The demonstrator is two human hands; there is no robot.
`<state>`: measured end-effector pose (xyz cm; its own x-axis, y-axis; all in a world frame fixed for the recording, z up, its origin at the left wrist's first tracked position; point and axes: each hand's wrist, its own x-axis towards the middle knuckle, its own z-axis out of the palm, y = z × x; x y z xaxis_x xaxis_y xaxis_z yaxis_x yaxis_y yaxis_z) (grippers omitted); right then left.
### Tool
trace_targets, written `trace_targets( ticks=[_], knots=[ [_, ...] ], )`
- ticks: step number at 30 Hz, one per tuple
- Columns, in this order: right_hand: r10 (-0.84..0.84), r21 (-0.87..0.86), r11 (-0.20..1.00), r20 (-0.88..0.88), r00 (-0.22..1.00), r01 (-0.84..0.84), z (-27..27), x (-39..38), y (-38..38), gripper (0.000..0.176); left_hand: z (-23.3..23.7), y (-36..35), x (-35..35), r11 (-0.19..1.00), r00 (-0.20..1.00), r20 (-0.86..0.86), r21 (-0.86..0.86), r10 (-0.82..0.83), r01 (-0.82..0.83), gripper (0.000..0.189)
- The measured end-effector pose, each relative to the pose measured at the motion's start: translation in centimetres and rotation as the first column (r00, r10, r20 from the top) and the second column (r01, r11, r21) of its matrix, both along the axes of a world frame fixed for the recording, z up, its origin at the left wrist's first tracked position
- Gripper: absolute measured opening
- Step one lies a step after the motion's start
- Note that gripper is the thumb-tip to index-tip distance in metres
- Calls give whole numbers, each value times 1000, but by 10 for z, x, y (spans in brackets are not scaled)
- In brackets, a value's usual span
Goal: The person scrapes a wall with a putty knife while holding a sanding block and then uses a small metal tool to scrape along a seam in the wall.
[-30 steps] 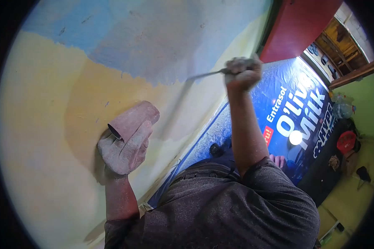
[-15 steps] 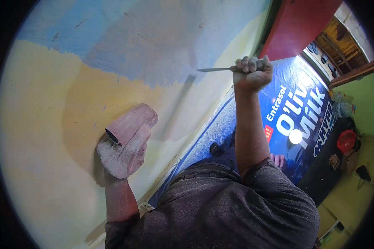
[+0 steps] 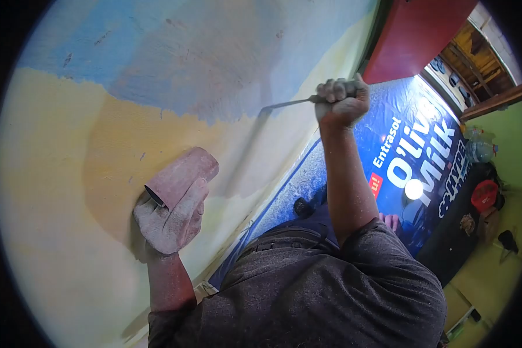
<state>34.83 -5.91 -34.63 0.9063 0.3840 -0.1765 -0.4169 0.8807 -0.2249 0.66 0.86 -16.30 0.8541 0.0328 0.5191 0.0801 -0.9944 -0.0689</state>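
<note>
My left hand (image 3: 171,225), coated in pale dust, is closed around a rolled sheet of reddish sandpaper (image 3: 182,174) and rests close against the painted wall (image 3: 46,168). In my right fist (image 3: 342,101), also dusty, is a scraper (image 3: 284,105) with a thin blade seen nearly edge-on. Its handle is mostly hidden by the fingers. The blade tip meets its own shadow on the wall, near the ragged border between blue and yellow paint. Scratches and small marks show in the blue area.
A blue printed banner (image 3: 388,151) covers the floor, dusted white near the wall. A red panel (image 3: 414,37) stands at upper right. Clear plastic bottles (image 3: 480,148), a red round object (image 3: 484,196) and a dark covering (image 3: 455,246) lie to the right.
My right hand has moved slightly left, and the scraper's tip has come down and left to meet the wall. My left hand keeps the sandpaper in nearly the same spot.
</note>
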Motion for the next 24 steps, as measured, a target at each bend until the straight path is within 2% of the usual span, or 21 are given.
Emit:
trace_targets(
  ticks=[5, 6, 7, 9, 10, 11, 13, 15, 16, 19, 20, 23, 24],
  knots=[
    [87, 10, 996, 28, 996, -88, -19, -11, 16, 44, 3, -1, 0, 999, 1000, -15, 39, 1, 0, 27],
    [183, 26, 983, -9, 983, -183, -18, -24, 19, 45, 2, -1, 0, 999, 1000, -20, 42, 6, -5, 27],
    [168, -26, 985, -31, 985, -169, -9, -30, 18, 45, 2, 0, 2, 999, 1000, -17, 37, -4, 5, 27],
    [142, 57, 988, 33, 989, -144, -29, -10, 8, 45, 1, 1, 0, 1000, 1000, -11, 31, -7, 7, 27],
    [30, 3, 1000, -27, 999, -30, -17, -4, 2, 45, 2, 0, 0, 999, 1000, -15, 39, 1, 0, 28],
    [-8, -1, 1000, -81, 997, 8, -16, 3, -2, 46, 3, -1, 2, 999, 1000, -20, 45, 6, -6, 28],
    [68, 14, 998, 12, 998, -68, -23, -5, 7, 47, 3, -1, 3, 999, 1000, -14, 36, 4, -4, 28],
    [173, -38, 984, -34, 984, -175, -15, -28, 17, 48, 0, 0, 4, 1000, 1000, 8, 2, -12, 12, 28],
    [179, -63, 982, -27, 984, -180, -10, -30, 15, 49, 0, 1, 4, 1000, 1000, 1, 4, -19, 19, 28],
    [39, 64, 997, -13, 999, -39, -16, 0, -1, 48, 1, 0, -2, 999, 1000, -20, 37, 2, -1, 27],
    [21, 13, 1000, -74, 997, -20, -8, 1, -7, 48, 1, -1, -2, 998, 1000, -26, 61, 13, -11, 27],
    [137, -19, 990, 18, 990, -137, -21, -24, 21, 47, -1, 0, -2, 999, 1000, -17, 49, 9, -8, 27],
    [156, -87, 983, -75, 985, -163, -9, -36, 21, 47, -2, 1, -2, 1000, 1000, -11, 31, 3, -3, 27]
  ],
)
